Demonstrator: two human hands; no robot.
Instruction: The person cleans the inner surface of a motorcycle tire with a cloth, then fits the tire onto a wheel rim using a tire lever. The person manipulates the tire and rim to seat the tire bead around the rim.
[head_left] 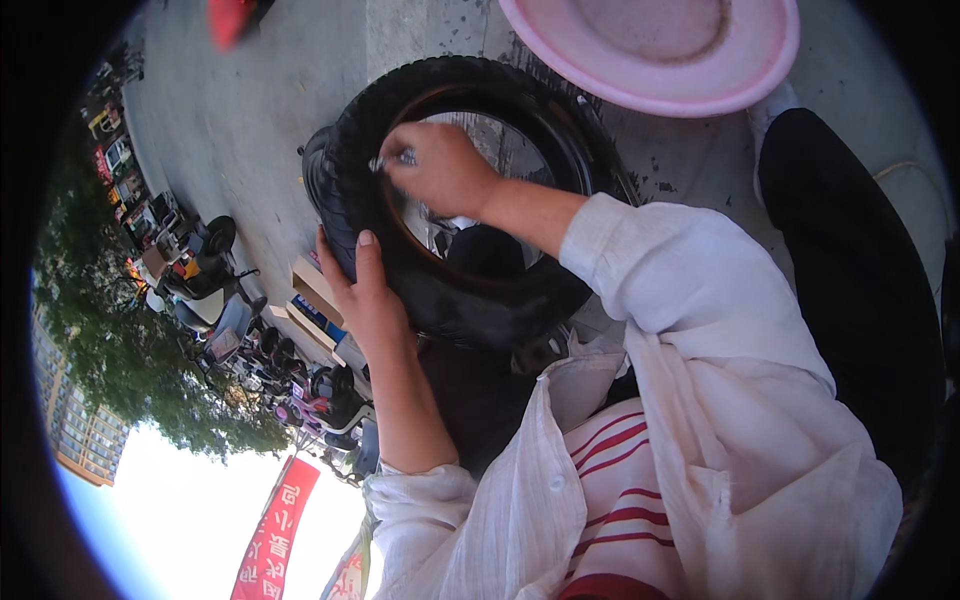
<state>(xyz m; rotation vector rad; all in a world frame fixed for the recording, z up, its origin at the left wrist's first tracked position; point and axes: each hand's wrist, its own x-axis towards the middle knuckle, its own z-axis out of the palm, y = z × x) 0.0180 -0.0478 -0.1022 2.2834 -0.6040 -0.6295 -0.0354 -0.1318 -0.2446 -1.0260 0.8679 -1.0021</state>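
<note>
Tire (480, 315): propped up in front of the person, low by the lap, tilted so its open middle faces the viewer. No wheel sits in it; the ground shows through the opening, plus some shiny bits and a dark shape I can't identify.

Right hand (442, 168): reaches over the tire's near right side into the opening, at the inner edge on the tire's upper left. Fingers curled tight around a small metal piece (377, 164); blurred, can't tell what kind.

Left hand (368, 290): at the tire's lower left, steadying the outer tread by the look of it. Thumb and forefinger spread apart; other fingers hidden, can't tell.

Status, my read: mid-job on the inner edge. Done: tire is bare of any wheel and set up within reach of both hands. Left: work at the inner edge looks unfinished, since the metal piece is right there. Can't tell how much of the inside is covered; most of the inner wall is out of sight or in shadow. No patch or mark visible on the part that shows.

Around the tire: pink basin (735, 75) beyond its upper right, cut by the view's edge. Cardboard box (318, 290) off its lower left. Parked scooters (205, 290) well left of it, red banner (275, 530) farther out, below left.
</note>
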